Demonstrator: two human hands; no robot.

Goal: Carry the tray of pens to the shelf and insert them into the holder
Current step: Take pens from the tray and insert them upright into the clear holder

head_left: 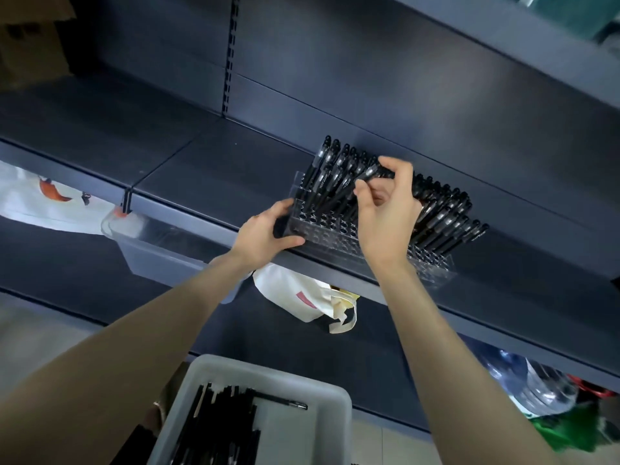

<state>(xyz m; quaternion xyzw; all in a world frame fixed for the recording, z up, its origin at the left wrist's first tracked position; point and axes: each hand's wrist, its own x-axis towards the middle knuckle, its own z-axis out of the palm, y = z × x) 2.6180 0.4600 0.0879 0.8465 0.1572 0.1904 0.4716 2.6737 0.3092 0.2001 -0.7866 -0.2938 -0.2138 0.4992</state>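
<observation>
The clear holder (322,229) stands at the front edge of the shelf (201,169), its rows partly filled. The left hand (265,233) has its grip wrapped round the holder's left end, and the right hand (385,209) pinches one black pen (372,171) above the middle rows. I'd brace the holder firmly, slant the pen like its neighbours, then seat the tip in an empty hole. The tray (335,394) sits below, with more to go.

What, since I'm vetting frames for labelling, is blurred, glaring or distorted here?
Head view: the wide lens bows the shelf edges and tilts the scene; the corners smear, most at upper right; light is dim and even, without hard shadows; the clear holder shows faint glints; the pens in the tray look soft.
</observation>
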